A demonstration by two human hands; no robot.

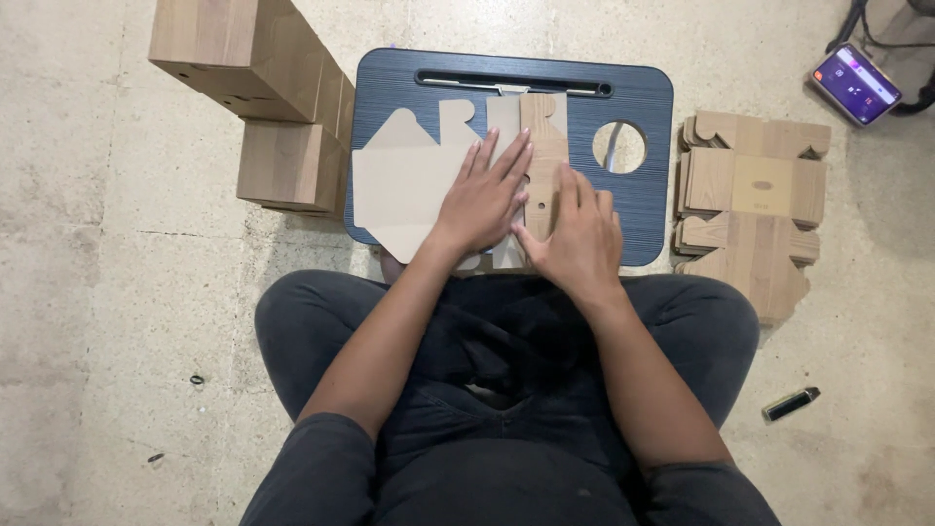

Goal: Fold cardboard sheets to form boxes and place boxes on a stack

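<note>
A flat die-cut cardboard box blank lies on a dark blue lap tray resting across my legs. One panel of it with a wood-grain face is folded over. My left hand presses flat on the blank, fingers spread and pointing away from me. My right hand rests just right of it, fingers on the folded wood-grain panel. Neither hand grips anything; both lie palm down.
Folded wood-grain boxes are stacked at the upper left on the concrete floor. A pile of flat blanks lies right of the tray. A phone with a lit screen sits upper right. A small dark marker-like object lies lower right.
</note>
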